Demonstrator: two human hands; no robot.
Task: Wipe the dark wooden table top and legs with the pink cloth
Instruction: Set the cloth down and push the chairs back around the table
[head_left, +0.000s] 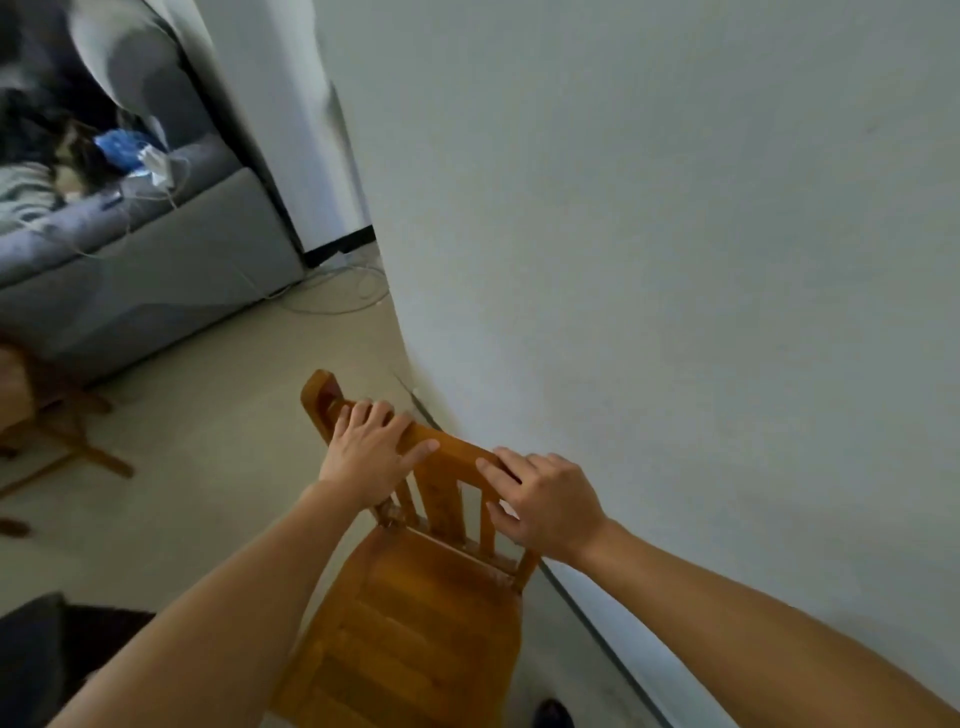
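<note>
Both arms reach forward and down, forearms bare. The left hand (371, 452) drapes over the top rail (453, 451) of a wooden chair (415, 623), its fingers curled over the far edge and the forefinger lying along the rail. The right hand (545, 499) takes the other end of that rail, fingers over the top and thumb tucked in front by a slat. So each grip is closed on the chair back. The chair stands just beside the white wall (675, 208), with its seat towards the camera. The pink cloth is in neither hand and nowhere in this view. At the left edge a wooden frame with splayed legs (67, 441) is cut off and blurred, and I cannot tell whether it is the desk. Beyond it, a grey sofa (156, 249) carries a smeared heap of things I cannot make out. Pale cables (337, 296) trail on the floor (208, 415).
</note>
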